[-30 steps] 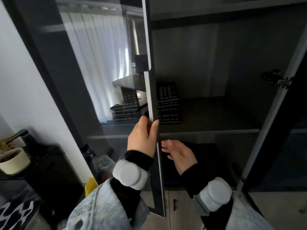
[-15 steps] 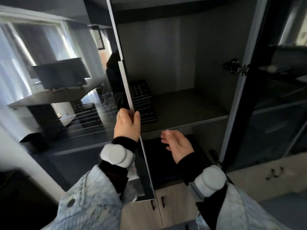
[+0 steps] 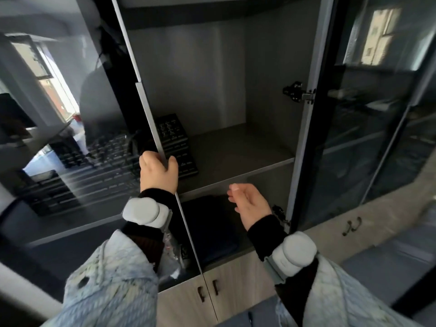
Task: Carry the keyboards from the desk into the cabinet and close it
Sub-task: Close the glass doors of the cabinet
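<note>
Glass of the left door [image 3: 77, 142] stands swung out toward the person, its grey edge strip running long and near upright, and the left hand [image 3: 158, 172] is clenched around the foot of that strip, so this grip is the one placed to push the door home. Just right of that edge, partly behind it, the keyboards [image 3: 175, 143] lie stacked on the cabinet's middle shelf [image 3: 238, 152], long axis running back into the cabinet. Further right the right hand [image 3: 250, 202] hangs released and holding nothing, between the shelf front and the open right door [image 3: 368, 128], which I judge it is nearer to shut.
</note>
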